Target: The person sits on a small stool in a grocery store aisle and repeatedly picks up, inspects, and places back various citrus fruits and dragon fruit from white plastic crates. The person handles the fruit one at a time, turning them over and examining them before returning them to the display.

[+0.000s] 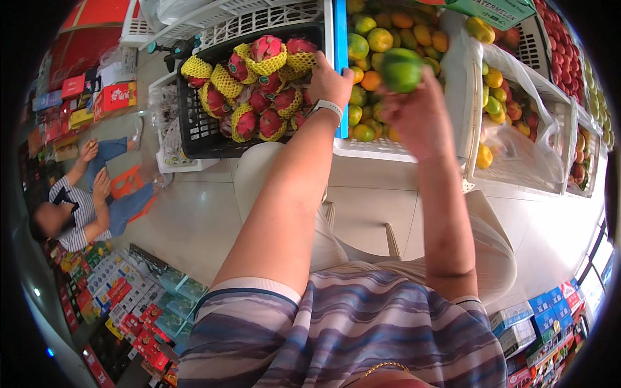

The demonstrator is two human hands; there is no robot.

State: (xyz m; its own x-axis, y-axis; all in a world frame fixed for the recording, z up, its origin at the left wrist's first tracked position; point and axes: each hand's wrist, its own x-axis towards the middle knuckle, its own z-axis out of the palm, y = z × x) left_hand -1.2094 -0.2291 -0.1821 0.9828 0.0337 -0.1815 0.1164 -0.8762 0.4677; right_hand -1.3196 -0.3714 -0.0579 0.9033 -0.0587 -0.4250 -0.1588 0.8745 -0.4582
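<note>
My right hand (417,116) holds a green citrus fruit (401,70), blurred, above a white crate (373,151) of green and orange mandarins (380,40). My left hand (332,86), with a pale band at its wrist, grips the top edge of a blue board (341,29) between the crates. Its thumb lies over the blue edge, while its other fingers are on the dragon fruit side. Left of it, a black plastic crate (191,131) carries dragon fruits (266,48), many in yellow foam nets (227,81).
Further right stand a white crate (524,177) with mangoes and citrus under clear plastic, and red fruit (563,53). A seated person (73,213) is at the left on an orange stool (127,182). Boxed goods (131,296) lie lower left; more cartons (529,315) stand lower right.
</note>
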